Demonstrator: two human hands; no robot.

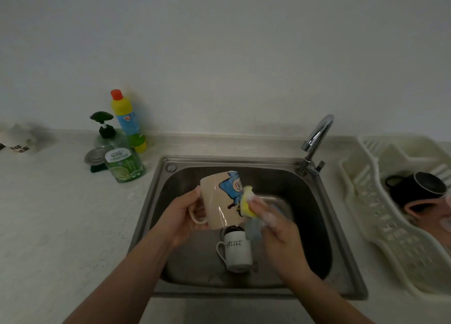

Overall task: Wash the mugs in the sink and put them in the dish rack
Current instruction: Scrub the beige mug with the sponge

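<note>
a: where's the mug?

b: i have the beige cartoon mug (220, 200) above the sink (314, 216), lying sideways, long axis running away from me. my left hand (181, 213) has its grip clamped on the handle; my right hand (273, 223) pinches the yellow sponge (249, 203) against the mug's right side.

a: next?

b: probably the white mug (238, 251) below, nearer my right. the dish rack (380, 221) sits far right on the bench (61, 213).

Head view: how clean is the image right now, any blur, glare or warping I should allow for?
Head view: dim, flat light; the right hand and yellow sponge are motion-blurred against the cartoon mug, which shows small glare streaks; the left hand is sharper; wide-angle warping bends the dish rack at the right edge.
</note>
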